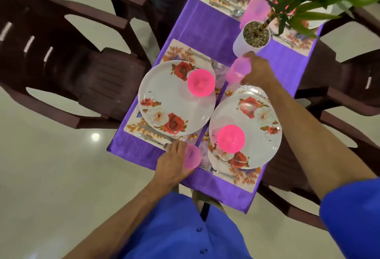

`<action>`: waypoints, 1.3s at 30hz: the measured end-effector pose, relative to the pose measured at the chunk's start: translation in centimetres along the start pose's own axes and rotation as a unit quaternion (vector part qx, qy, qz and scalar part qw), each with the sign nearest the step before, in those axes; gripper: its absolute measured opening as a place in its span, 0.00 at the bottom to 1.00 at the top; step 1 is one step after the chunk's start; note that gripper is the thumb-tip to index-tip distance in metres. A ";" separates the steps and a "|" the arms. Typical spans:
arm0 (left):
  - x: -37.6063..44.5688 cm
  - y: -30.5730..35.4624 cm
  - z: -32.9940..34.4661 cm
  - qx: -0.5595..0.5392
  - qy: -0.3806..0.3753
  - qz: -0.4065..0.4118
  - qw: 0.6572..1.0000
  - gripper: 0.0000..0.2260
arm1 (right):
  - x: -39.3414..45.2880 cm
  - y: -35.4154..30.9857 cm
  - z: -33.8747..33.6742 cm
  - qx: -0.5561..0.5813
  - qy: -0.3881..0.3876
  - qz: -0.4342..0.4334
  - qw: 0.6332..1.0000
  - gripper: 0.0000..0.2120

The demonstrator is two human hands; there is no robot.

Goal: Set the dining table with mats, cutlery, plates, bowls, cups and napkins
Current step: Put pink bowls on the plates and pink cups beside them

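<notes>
Table [205,32] under a purple cloth, seen from above, with brown chairs [61,63] at its sides. On the left floral mat [131,127] sits a rose-patterned plate [170,102] carrying a bright pink bowl [201,82] — cutlery lies along the mat's edges. The left hand [174,160] grips a pale pink cup [192,156] at the table's near edge, just beside that mat. Further right, a second plate [261,133] holds another pink bowl [231,139]. The right hand [257,71] is curled round a second pink cup [238,69], near the white plant pot [246,40]. Two more settings lie at the far end — partly hidden by leaves.
</notes>
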State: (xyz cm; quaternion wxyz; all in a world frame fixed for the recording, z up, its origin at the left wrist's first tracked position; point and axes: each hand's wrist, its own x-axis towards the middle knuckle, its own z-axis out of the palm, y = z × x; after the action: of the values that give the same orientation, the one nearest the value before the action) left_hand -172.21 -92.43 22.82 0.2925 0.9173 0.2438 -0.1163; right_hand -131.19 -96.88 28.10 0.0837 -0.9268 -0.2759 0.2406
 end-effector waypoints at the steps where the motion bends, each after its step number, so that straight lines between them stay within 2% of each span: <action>1: -0.1 0.0 0.1 -0.007 -0.003 -0.011 1.000 0.33 | -0.2 -0.1 -0.2 -0.013 -0.007 -0.011 1.000 0.45; 7: -0.8 1.1 -0.3 -0.075 0.017 -0.084 0.994 0.35 | -1.2 0.6 0.1 -0.065 -0.009 -0.065 0.996 0.38; 11: -1.2 1.7 -0.4 -0.091 0.050 -0.087 0.991 0.38 | -1.6 1.4 0.6 -0.053 -0.013 -0.090 0.995 0.41; 16: -1.6 2.1 0.9 -0.130 0.078 -0.095 0.984 0.38 | -2.1 1.7 0.2 -0.034 -0.017 -0.072 0.997 0.48; 21: -2.1 2.4 1.6 -0.147 0.093 -0.123 0.977 0.44 | -2.0 1.7 -0.3 -0.040 -0.011 -0.073 0.996 0.47; 27: -3.7 2.5 1.3 -0.161 0.116 -0.109 0.974 0.48 | -2.7 1.5 -1.4 -0.042 -0.008 -0.071 0.997 0.46; 32: -5.5 1.7 0.6 -0.122 0.118 -0.117 0.979 0.49 | -4.5 1.8 -2.7 -0.019 0.025 -0.081 0.996 0.42; 37: -8.0 -0.1 -0.3 -0.088 0.123 -0.139 0.979 0.47 | -9.2 1.6 -2.6 0.011 0.112 -0.097 0.989 0.46; 39: -9.1 -0.7 -0.5 -0.083 0.136 -0.151 0.976 0.44 | -11.1 1.8 -1.5 0.023 0.121 -0.119 0.985 0.45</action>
State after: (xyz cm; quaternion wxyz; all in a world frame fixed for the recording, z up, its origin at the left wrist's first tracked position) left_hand -180.34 -95.12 26.14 0.3110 0.8495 0.4260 -0.0131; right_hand -137.78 -104.53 33.36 0.1657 -0.9077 -0.3661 0.1211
